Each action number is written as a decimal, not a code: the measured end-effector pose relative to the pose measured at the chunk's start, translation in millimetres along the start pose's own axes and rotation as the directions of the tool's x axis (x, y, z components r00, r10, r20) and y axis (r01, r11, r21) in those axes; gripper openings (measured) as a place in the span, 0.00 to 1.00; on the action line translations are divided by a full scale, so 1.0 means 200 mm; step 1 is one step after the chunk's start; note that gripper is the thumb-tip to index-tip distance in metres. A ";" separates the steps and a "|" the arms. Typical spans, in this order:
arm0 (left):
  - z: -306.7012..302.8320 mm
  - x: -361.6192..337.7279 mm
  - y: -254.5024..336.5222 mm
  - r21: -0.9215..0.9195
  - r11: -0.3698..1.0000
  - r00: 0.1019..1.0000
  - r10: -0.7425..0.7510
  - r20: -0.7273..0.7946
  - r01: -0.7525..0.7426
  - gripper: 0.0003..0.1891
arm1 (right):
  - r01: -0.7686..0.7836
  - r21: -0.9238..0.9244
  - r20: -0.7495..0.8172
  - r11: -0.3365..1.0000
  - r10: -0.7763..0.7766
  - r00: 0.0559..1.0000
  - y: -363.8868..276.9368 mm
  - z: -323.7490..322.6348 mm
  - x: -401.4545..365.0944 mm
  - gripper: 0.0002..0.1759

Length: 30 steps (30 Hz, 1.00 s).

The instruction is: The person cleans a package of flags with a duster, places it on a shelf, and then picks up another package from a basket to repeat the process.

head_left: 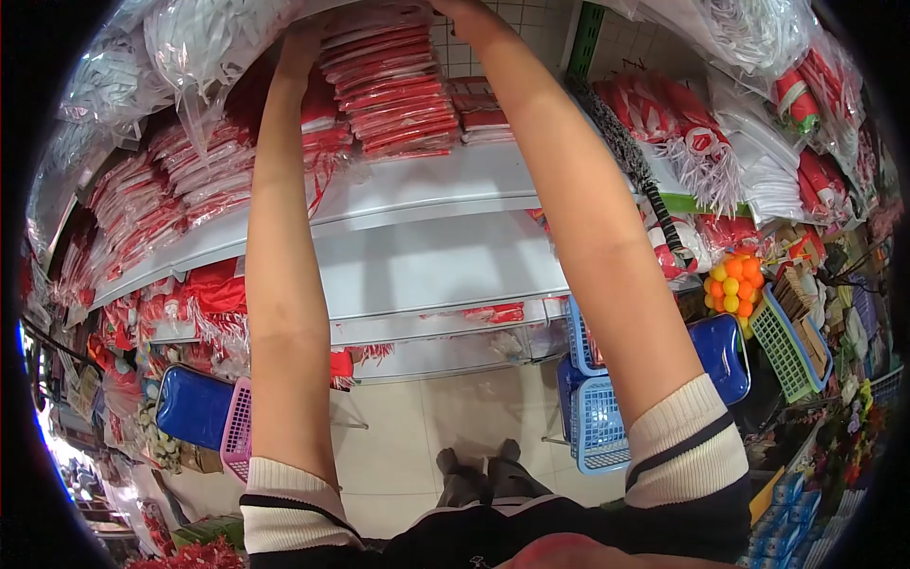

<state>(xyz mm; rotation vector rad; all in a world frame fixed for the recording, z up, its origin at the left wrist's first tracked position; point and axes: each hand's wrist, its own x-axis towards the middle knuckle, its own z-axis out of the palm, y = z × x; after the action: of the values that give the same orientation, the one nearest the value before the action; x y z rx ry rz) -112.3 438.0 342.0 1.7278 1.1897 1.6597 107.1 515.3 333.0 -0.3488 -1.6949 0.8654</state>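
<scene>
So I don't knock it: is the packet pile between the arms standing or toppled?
Standing: the packets lie layered one on another, on the white shelf.

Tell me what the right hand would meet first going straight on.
Likely the tall stack of plastic-wrapped red-and-white packets, near its top; the frame edge cuts the right hand, so depth is unclear.

The packets (393, 109) are red and white, the shelf (417, 194) pale grey. Each sleeve (675, 427) is cream, crossed by a dark stripe. The balls (735, 284) are orange and yellow, the floor (384, 427) beige.
</scene>
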 end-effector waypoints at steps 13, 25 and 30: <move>0.39 0.12 0.04 0.745 0.521 0.739 0.671 -0.056 -0.416 0.18 | 0.207 0.377 -0.299 0.903 -0.093 0.950 0.02 -0.24 -0.05 0.30; 1.03 -0.29 -0.14 0.910 0.183 0.873 0.403 0.275 -0.371 0.17 | -0.473 0.153 -0.537 0.868 0.475 0.697 0.37 -0.72 -0.58 0.10; 1.06 -0.38 -0.25 0.676 0.369 0.764 0.413 0.495 -0.637 0.17 | -0.679 -0.360 -0.564 0.640 0.431 0.705 0.45 -0.83 -0.59 0.16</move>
<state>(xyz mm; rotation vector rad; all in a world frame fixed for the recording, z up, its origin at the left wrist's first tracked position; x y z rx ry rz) 85.8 450.7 223.2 3.1166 1.5059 1.0926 280.1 561.7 200.6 -1.4518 -1.3725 0.6434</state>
